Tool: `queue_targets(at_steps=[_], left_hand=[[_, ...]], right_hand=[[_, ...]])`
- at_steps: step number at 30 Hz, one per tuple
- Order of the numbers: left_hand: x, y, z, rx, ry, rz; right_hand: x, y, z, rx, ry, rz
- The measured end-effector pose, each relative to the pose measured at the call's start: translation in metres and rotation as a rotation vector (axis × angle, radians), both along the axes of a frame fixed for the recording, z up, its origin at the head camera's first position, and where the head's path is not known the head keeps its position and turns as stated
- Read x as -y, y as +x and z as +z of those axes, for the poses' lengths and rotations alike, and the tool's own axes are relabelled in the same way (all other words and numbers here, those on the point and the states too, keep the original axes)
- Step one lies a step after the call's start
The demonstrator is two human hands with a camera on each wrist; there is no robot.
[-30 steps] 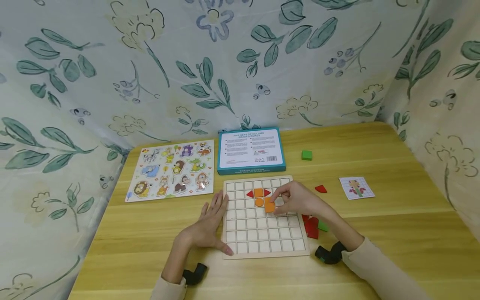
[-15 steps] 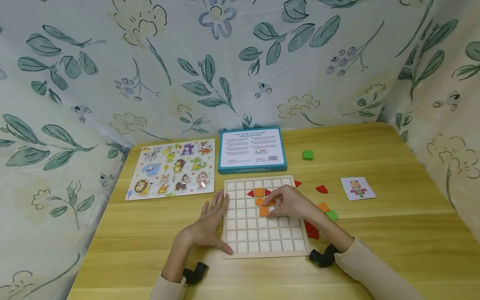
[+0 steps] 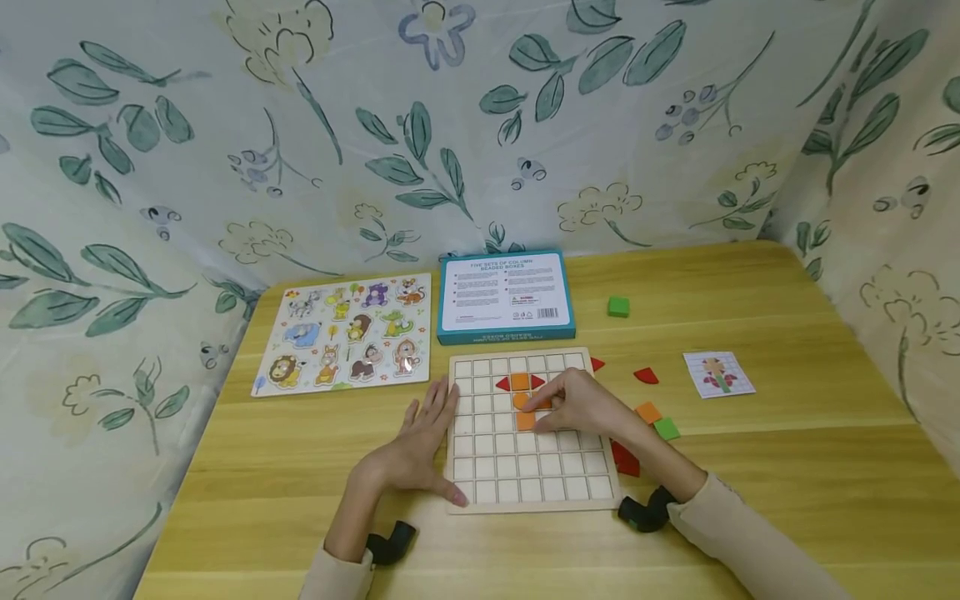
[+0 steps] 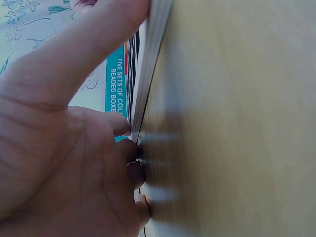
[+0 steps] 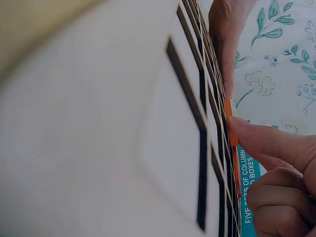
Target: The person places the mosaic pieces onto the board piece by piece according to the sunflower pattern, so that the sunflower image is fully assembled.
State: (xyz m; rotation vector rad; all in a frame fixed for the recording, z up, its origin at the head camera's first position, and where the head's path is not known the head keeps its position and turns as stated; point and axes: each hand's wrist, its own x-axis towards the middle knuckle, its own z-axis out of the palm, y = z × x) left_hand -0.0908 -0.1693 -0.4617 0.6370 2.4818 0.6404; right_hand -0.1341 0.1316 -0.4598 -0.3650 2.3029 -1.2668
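A wooden grid board [image 3: 527, 469] lies flat on the table. My left hand [image 3: 405, 454] rests along its left edge with fingers spread, the thumb near the front corner; in the left wrist view the fingertips touch the board's side. Over the grid, my right hand [image 3: 588, 406] pinches an orange square tile [image 3: 526, 422] between thumb and index finger. Behind that tile sit an orange round tile [image 3: 520, 402] and another orange square [image 3: 520, 382], flanked by small red triangles [image 3: 503, 384]. More orange shows beneath the right fingers, partly hidden.
A blue-and-white box [image 3: 504, 300] and an animal puzzle board [image 3: 345, 333] stand behind. To the right lie a pattern card [image 3: 718, 374], a green tile [image 3: 618, 307], a red piece [image 3: 646, 376], an orange tile [image 3: 648, 412] and red pieces [image 3: 626, 459] beside the board.
My right hand has brought the orange square tile slightly left and nearer to me, down to the cell in front of the round tile. The left hand has stayed on the board's edge.
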Motion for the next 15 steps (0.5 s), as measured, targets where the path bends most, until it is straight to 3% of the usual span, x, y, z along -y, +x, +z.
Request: queue_targets(at_steps=[15], left_hand=[[-0.001,-0.0005,0.0015,0.01,-0.003,0.001]], right_hand=[[0.0074,0.0033,0.0015,-0.044,0.022,0.005]])
